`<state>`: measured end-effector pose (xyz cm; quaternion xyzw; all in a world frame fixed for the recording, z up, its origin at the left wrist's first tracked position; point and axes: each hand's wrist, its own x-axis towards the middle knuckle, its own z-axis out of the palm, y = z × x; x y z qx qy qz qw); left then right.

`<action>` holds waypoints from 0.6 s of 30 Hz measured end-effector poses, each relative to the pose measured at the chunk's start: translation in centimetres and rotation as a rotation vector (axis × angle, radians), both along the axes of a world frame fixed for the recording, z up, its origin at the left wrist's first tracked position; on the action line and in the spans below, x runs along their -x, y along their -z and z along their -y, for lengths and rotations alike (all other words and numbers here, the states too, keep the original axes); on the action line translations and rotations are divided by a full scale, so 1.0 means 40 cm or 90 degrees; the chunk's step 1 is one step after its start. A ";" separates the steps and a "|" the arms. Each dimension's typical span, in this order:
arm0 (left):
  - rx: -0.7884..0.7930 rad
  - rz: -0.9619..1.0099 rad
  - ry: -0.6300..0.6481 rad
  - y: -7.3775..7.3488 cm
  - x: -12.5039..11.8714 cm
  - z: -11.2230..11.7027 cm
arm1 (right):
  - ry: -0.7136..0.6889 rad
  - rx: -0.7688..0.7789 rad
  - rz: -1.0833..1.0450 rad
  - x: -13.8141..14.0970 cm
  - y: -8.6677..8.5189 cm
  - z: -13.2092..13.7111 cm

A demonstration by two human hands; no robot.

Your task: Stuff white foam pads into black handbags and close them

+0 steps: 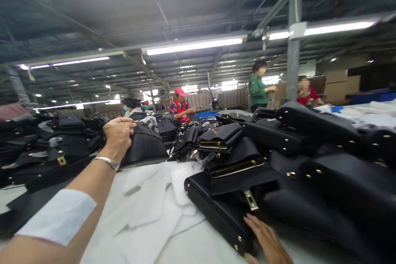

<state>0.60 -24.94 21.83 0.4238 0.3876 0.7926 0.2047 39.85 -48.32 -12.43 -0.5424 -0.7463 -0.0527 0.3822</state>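
My left hand [119,136] reaches forward, its fingers closed at the upper edge of a black handbag [145,144] that stands on the far side of the white sheets. A bracelet circles that wrist, and a pale band wraps the forearm. Low in the view, my right hand [267,241] has its fingers stretched out against the near end of another black handbag [213,210]. This one lies on its side, with gold studs on its base and a gold clasp [250,201] on its flap. Part of my right hand is cut off by the frame's bottom edge.
White padding sheets [148,210] cover the middle of the table. Black handbags are heaped at left [68,148] and right [334,189]. Beyond stand people in a red cap [181,92], a green top [258,90] and a red top [309,95]. A grey post [293,62] rises behind.
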 end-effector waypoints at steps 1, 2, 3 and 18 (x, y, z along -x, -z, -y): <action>-0.014 -0.006 0.021 -0.022 -0.006 0.065 | 0.004 0.028 -0.040 0.011 -0.021 0.009; -0.028 -0.011 0.046 -0.042 -0.013 0.131 | 0.014 0.059 -0.096 0.026 -0.048 0.019; -0.042 -0.015 0.077 -0.060 -0.020 0.199 | 0.020 0.088 -0.163 0.043 -0.078 0.030; 0.198 -0.079 0.493 0.439 -0.242 0.713 | -0.348 0.337 -0.970 0.050 -0.320 0.279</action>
